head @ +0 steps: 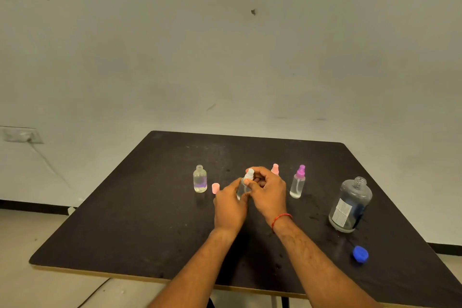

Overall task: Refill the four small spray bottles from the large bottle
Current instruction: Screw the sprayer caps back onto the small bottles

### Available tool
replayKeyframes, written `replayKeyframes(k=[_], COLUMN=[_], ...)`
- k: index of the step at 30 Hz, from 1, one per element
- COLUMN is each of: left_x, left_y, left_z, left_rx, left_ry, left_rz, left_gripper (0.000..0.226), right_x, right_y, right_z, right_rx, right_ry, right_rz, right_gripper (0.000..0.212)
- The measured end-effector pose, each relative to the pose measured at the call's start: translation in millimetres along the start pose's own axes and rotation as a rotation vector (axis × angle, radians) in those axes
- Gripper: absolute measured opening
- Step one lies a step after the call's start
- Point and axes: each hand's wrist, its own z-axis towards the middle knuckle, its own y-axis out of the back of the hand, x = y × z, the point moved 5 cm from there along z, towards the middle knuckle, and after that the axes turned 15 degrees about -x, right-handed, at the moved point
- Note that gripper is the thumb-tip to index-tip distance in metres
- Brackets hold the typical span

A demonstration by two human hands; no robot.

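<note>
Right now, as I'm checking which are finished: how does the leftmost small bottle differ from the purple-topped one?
The leftmost bottle has an open threaded neck; the purple-topped bottle carries its sprayer. The leftmost bottle is squatter and wider, the purple-topped bottle slimmer and taller. Both are clear and stand upright on the table.

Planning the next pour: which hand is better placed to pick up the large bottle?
Right, probably. The large bottle stands open on the right of the table, nearer the right hand; the left hand grips the small spray bottle and would have to cross over.
</note>
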Motion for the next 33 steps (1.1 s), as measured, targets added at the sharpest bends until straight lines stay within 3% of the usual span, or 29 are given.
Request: replayKeyframes(k=[4,11,21,33], left_x=[16,27,44,56], left_y=[-9,-27,-54,-60], left_z=[15,37,50,56], left_rx=[0.034,0.064,0.128,0.175], left_ry=[0.064,0.106,0.199,0.151], left_rz=[0.067,0.093,0.057,0.099], left_gripper=[0.027,0.021,0.025,0.027], right_x=[-8,-34,-52,-48], right_y=[-12,-33,-43,-46], right_z=[11,37,52,54], right_rx=[0.043,0.023,-0.011,-0.027], right_ry=[-0.014,0.007,-0.037,0.095], right_rz=[-0.042,-0.080,-0.122,-0.269], right_gripper=[0.028,0.045,0.036,0.021])
